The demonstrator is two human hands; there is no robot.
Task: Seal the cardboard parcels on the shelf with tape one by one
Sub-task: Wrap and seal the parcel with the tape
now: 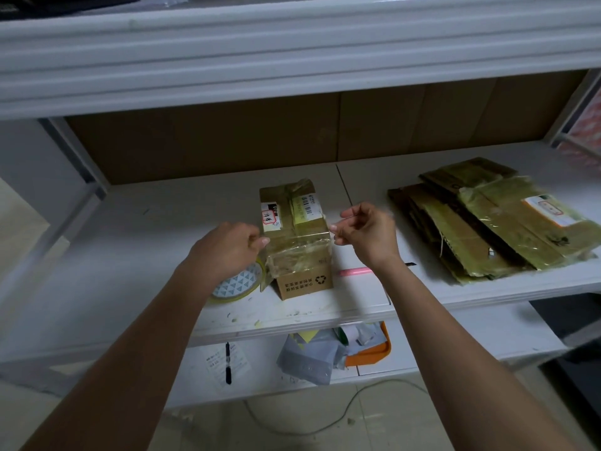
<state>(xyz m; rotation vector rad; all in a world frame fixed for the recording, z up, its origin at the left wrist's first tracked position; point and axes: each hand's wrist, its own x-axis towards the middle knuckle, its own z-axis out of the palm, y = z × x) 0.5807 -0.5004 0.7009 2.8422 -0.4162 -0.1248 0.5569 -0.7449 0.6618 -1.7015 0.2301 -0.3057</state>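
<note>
Hands at a taped parcel on the white shelf

Parcel (296,236) of brown cardboard stands near the middle of the white shelf (136,242), close to its front edge. Its top carries a white label with red writing, a barcode label and glossy clear tape; a recycling sign and printed characters show on the near side.

The left hand (227,249) is at the left upper edge of the parcel. Its fingers are curled and the fingertips touch the taped edge; I cannot tell if they pinch the tape or only press it. Under the left wrist lies a tape roll (239,284), flat on the shelf, just beside the parcel's left side, with a pattern of small triangles on its core.

The right hand (364,236) is raised just beside the right upper edge of the parcel. Its thumb and fingers are bent toward each other as in a pinch, but what they pinch is too thin or too clear to see, so I cannot tell if it holds anything.

A pink pen (354,272) lies on the shelf behind the right wrist. Further right, well apart from the parcel, a stack of flattened cardboard boxes (487,222) with old tape lies on the same shelf.

On the lower shelf (471,333) are a black pen (228,362) on a printed paper, grey plastic mailing bags (309,356) and an orange tray (370,353). A cable (325,424) runs over the floor.
</note>
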